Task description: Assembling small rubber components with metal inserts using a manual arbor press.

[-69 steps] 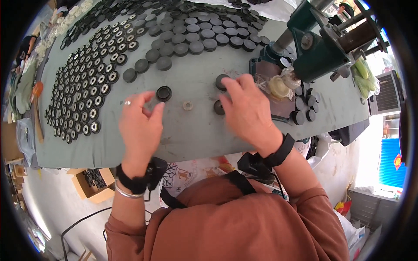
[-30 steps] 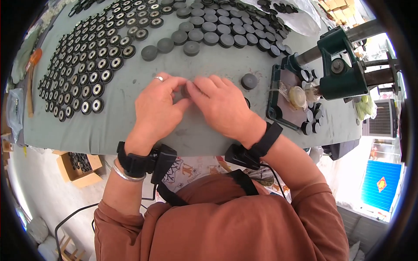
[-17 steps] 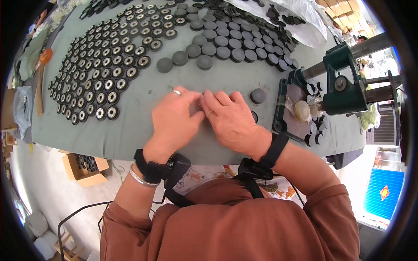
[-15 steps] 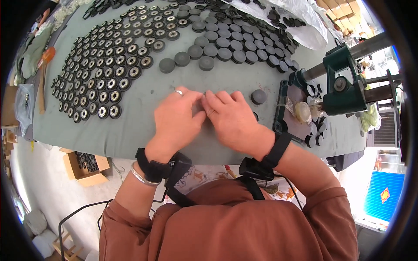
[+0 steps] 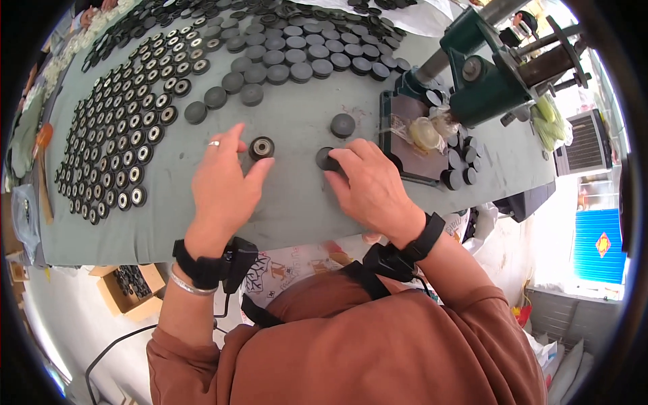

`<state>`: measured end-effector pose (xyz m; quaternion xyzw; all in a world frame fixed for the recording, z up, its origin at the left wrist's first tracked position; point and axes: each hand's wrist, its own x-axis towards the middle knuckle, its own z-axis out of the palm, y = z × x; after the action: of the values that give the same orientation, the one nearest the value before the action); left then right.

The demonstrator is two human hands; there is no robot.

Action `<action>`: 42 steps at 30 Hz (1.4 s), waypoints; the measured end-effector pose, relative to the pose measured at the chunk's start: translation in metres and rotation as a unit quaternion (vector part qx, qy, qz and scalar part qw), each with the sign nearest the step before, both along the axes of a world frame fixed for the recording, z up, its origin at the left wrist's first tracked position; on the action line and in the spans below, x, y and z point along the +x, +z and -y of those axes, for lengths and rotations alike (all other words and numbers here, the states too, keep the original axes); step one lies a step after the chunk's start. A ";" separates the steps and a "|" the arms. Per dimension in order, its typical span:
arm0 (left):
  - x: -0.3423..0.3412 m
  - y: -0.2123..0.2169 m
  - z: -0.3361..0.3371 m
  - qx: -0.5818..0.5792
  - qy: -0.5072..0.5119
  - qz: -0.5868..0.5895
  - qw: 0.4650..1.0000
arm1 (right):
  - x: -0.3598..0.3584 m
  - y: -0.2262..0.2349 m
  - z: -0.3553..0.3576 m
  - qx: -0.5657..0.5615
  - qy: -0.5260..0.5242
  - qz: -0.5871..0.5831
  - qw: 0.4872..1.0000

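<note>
My left hand [image 5: 224, 187] is over the table with thumb and fingers spread. Between its thumb and fingertips stands a black wheel with a metal bearing in its centre [image 5: 262, 148], which the hand does not appear to grip. To the right, my right hand [image 5: 372, 187] pinches the edge of a dark grey round cap [image 5: 325, 158] resting on the cloth. Just beyond that hand lies another dark grey cap [image 5: 343, 125].
Rows of bearing wheels [image 5: 123, 177] cover the table's left side. Several grey caps [image 5: 277, 73] are grouped at the back. A green press [image 5: 482, 81] rises at the right, with loose caps [image 5: 470, 175] beside its base. An orange-headed mallet [image 5: 44, 135] lies far left.
My hands were together at the fingertips and have moved apart. A bearing wheel now shows by the left hand, and the right hand has taken hold of a cap. The view has shifted right.
</note>
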<state>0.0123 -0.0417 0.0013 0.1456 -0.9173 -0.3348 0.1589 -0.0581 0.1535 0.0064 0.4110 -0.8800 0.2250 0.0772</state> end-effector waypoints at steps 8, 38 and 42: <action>0.025 0.002 -0.037 0.039 -0.075 -0.001 0.996 | -0.001 -0.009 -0.002 -0.074 0.058 0.002 0.996; -0.011 0.007 0.019 0.304 0.037 0.108 0.946 | -0.048 0.019 0.087 -0.031 -0.019 0.541 0.840; -0.017 0.008 0.021 0.331 0.048 0.130 0.933 | -0.054 0.022 0.083 0.003 -0.024 0.556 0.831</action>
<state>-0.0045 -0.0630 0.0093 0.2758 -0.7591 -0.5896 -0.0028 -0.1123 0.0706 0.0281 0.1955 -0.7848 0.4110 -0.4206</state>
